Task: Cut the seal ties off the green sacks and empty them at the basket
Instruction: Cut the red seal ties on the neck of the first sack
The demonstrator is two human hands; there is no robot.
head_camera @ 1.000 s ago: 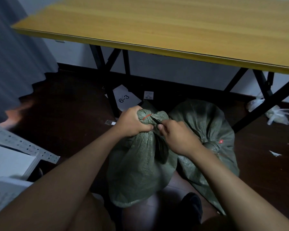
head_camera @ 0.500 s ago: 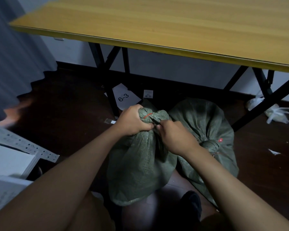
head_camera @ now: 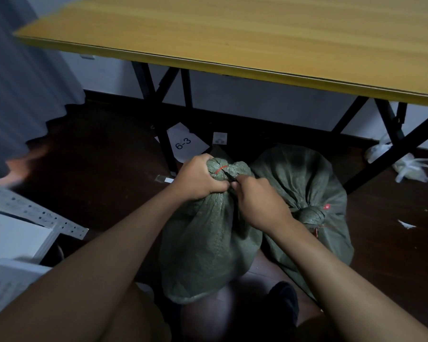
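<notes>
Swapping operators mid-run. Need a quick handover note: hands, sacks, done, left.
Left hand grips the bunched neck of the near green sack, which stands on the floor between the knees.
Right hand holds a dark blade, tip at the red seal tie round that neck.
Second green sack lies just right of it, under the table, its red tie on.
White basket at lower left.
Done: nothing cut that I can see.
Left: cut both ties, empty both sacks at the basket.

Blade [head_camera: 229,175] now poking under red tie [head_camera: 220,169].
</notes>
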